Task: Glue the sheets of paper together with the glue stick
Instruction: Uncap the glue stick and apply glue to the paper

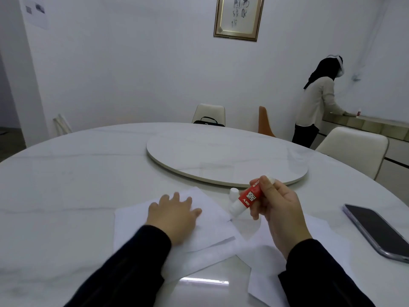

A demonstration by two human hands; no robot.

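Big round white counter (66, 173), round turning plate (221, 156) in middle. Paper sheets (137, 220) lie near edge. Left hand (174, 214) flat on top sheet, fingers straight. Phone (376, 231) lies right. Right hand (276, 209) grip curled round glue stick (245, 199), tip down near paper edge. White cap (233, 193) stands just behind.

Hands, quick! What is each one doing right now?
Left hand: open, pressing flat on the paper sheet.
Right hand: closed round the glue stick, tip pointing down at the paper.
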